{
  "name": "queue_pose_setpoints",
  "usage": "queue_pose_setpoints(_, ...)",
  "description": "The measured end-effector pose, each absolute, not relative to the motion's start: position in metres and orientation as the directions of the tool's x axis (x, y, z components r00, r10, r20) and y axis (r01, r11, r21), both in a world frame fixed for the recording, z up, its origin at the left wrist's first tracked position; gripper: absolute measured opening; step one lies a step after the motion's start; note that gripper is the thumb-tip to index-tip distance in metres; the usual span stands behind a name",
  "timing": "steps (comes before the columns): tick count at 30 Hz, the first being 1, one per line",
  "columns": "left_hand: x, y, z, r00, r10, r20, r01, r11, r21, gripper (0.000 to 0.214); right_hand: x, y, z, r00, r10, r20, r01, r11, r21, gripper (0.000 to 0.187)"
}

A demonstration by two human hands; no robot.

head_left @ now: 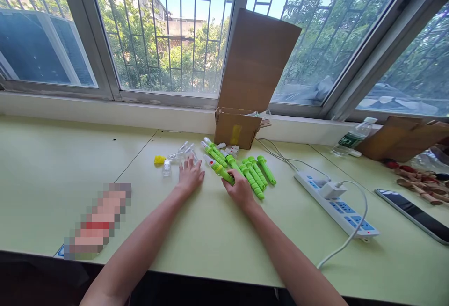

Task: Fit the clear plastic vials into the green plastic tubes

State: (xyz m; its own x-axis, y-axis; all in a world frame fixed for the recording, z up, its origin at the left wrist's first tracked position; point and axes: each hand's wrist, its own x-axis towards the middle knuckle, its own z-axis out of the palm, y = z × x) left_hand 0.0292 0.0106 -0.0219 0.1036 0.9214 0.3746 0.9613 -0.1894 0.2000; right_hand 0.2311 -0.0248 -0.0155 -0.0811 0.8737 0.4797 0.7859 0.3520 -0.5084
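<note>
My left hand (pixel 190 173) rests on the table with its fingers spread. Its fingertips reach the clear plastic caps (pixel 183 147), and whether they touch one I cannot tell. A separate clear cap (pixel 166 168) stands left of that hand. My right hand (pixel 240 190) is closed around the near end of a bright green ridged plastic tube (pixel 219 169), whose far end is clear with a small red spot. More green tubes (pixel 257 173) lie in a loose group just beyond and right of this hand. Small white pieces (pixel 232 150) lie behind them.
An open cardboard box (pixel 236 128) stands against the window sill. A yellow scrap (pixel 159 160) lies at left. To the right are a power strip (pixel 336 205) with cables, a phone (pixel 414 212), a water bottle (pixel 354 136) and several wooden pieces (pixel 421 182).
</note>
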Motion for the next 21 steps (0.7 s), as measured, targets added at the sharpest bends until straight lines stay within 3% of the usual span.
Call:
queue_pose_setpoints(7, 0.0303, 0.0111, -0.0204, 0.112, 0.95, 0.29, 0.963, -0.176, 0.203, 0.037, 0.2311, -0.025, -0.0152, -0.094, 0.871, 0.482, 0.787, 0.361, -0.5, 0.022)
queue_pose_setpoints(21, 0.0307, 0.0113, -0.0207, 0.069, 0.956, 0.284, 0.97, -0.131, 0.205, 0.041, 0.2314, -0.0237, -0.0175, -0.089, 0.87, 0.484, 0.806, 0.349, -0.479, 0.023)
